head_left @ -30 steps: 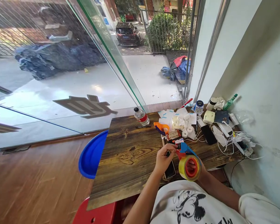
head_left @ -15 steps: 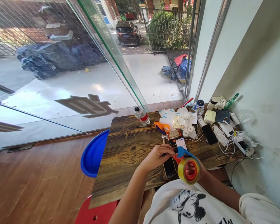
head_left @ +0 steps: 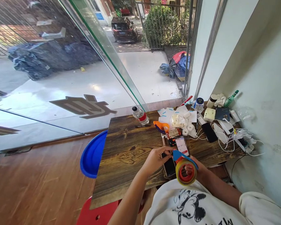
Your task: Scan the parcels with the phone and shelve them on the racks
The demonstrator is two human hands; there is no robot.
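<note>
If the right hand, fingers clamped on the tape dispenser, jerks, the left hand (fingertips pinched together at its ten o'clock) could slip.

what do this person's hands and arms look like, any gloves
The left hand and right hand are bare, with no gloves, watch or bracelet visible. The right sleeve is short and off-white; the left sleeve is out of view. The shirt bears a black cartoon print.
</note>
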